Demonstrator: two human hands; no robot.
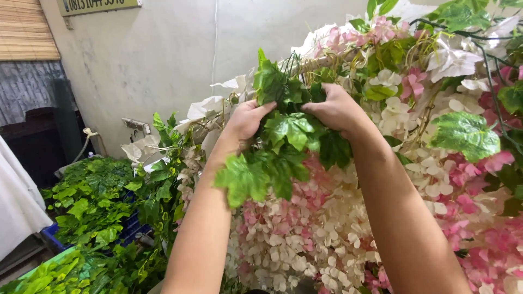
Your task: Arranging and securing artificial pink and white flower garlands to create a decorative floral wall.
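Pale wall (180,49) behind; left hand (246,118) and right hand (335,109) both clutch the green leaf garland (275,147) against pink-and-cream blossoms (305,228)

Floral-decor workshop: artificial flowers (305,239), leaf garlands (92,201).

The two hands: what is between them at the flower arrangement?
In the head view, a bunch of green artificial leaves fills the gap between the left hand and the right hand; both hands grip it.

Olive rectangular sign (101,5) (white lettering), top left, on wall
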